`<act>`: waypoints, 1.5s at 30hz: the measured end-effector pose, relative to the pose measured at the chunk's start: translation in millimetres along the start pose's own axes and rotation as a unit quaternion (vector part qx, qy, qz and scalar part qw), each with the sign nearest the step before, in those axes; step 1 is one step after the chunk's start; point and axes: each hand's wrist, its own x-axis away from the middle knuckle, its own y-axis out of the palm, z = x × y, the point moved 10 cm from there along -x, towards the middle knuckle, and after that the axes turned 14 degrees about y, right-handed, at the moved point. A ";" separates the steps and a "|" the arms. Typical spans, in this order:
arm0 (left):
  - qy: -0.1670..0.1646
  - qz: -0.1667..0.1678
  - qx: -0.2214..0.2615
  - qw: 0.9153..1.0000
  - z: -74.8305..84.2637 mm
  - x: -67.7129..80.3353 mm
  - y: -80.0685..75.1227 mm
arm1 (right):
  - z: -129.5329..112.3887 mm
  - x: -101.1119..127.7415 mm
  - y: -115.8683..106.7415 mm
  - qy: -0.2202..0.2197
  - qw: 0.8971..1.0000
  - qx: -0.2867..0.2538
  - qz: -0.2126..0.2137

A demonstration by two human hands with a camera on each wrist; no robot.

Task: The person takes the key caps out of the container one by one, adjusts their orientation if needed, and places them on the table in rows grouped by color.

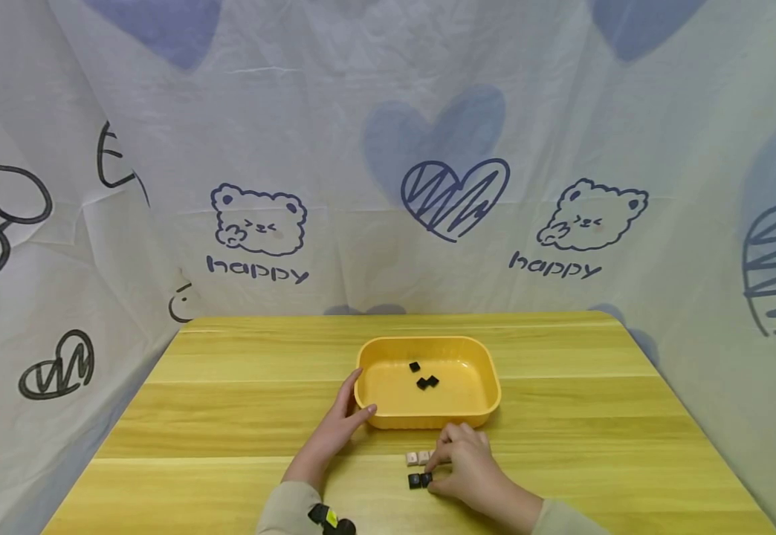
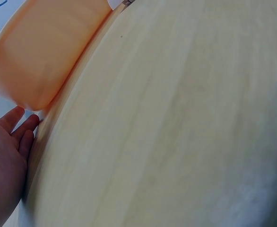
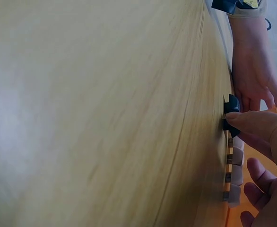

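Near the tray (image 1: 421,422), the right hand (image 1: 471,468) pinches a keycap (image 1: 426,479).

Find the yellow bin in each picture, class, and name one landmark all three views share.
Head: the yellow bin sits below centre, slightly right.
Left wrist: upper left, cut off by the top edge.
Right wrist: lower right, partly hidden behind the right hand.
Shared landmark: the left hand.

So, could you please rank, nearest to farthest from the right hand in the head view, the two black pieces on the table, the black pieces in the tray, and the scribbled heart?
1. Right black piece, touching the right hand.
2. Left black piece, just left of that.
3. Black pieces in the yellow tray, farther forward.
4. Scribbled heart, on the backdrop.
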 end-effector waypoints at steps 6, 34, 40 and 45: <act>-0.002 -0.003 0.002 1.000 -0.9 -0.5 0.3 | 0.7 -1.3 1.3 0.003 1.000 -0.003 -0.004; -0.001 -0.013 0.002 1.000 -2.2 -0.1 2.1 | -19.4 -45.7 -67.1 -0.022 0.993 -0.115 0.033; -0.001 -0.011 -0.001 1.000 -3.3 -0.4 0.8 | -18.9 -69.8 -65.2 -0.030 0.993 -0.118 0.008; 0.000 -0.010 0.001 1.000 -2.3 -0.5 1.2 | -11.4 -94.8 -53.4 -0.016 0.991 -0.127 -0.042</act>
